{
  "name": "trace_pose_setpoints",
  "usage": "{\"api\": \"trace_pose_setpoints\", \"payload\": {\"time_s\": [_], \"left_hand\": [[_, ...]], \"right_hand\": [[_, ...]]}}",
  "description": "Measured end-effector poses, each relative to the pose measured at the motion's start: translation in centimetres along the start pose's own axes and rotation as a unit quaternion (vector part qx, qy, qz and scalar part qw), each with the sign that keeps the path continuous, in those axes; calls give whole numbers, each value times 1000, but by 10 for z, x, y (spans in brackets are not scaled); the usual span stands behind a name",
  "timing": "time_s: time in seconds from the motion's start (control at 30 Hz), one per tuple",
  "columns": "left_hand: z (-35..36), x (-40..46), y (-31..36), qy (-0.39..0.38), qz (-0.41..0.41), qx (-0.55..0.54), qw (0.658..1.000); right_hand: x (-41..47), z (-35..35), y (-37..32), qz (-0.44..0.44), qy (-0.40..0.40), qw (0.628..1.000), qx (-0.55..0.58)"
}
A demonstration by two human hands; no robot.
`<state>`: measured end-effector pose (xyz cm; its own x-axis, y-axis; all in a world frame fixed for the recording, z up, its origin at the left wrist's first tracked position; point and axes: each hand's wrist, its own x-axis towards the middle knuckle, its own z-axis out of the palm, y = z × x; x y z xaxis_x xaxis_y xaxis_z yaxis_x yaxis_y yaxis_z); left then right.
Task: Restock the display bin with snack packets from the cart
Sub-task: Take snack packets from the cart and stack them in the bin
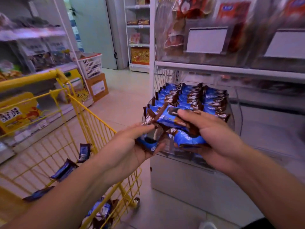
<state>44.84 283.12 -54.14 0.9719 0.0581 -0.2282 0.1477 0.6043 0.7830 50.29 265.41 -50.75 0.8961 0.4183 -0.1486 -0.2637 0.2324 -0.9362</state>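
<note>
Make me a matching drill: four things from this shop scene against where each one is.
Things:
1. yellow cart
2. clear display bin
3. white basket
4. cardboard box

Places:
A. on the floor under the basket
B. left of the person's arms
C. on top of the cardboard box
D. on the shelf unit behind both hands

Pairs: 1-B, 2-D, 3-C, 4-A

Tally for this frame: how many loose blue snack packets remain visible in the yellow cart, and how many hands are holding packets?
Loose packets visible in the yellow cart: 4, at; the last may be a cluster.
Hands holding packets: 2, left hand, right hand.
Total: 6
</note>
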Motion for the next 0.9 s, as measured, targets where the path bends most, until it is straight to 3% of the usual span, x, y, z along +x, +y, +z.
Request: {"api": "trace_pose_setpoints", "payload": {"time_s": [0.13,0.33,0.47,0.6,0.7,0.8,0.9], "left_hand": [[4,2,-3,-26,39,-4,999],[-2,-1,1,-82,56,27,995],[-6,-3,7,-31,56,8,998],[-15,-3,11,-4,50,-55,997],[-16,-6,9,-18,33,14,999],[-13,-12,14,-46,32,164,985],[-13,-18,31,-90,3,195,977]], "right_hand": [[1,7,13,-32,10,998,-52],[-2,13,21,-4,-36,994,-105],[-1,14,18,16,-63,989,-131],[0,6,9,-26,-63,990,-125],[0,9,12,-50,-79,990,-102],[4,8,12,-58,-55,990,-112],[6,6,7,-40,-70,990,-112]]}}
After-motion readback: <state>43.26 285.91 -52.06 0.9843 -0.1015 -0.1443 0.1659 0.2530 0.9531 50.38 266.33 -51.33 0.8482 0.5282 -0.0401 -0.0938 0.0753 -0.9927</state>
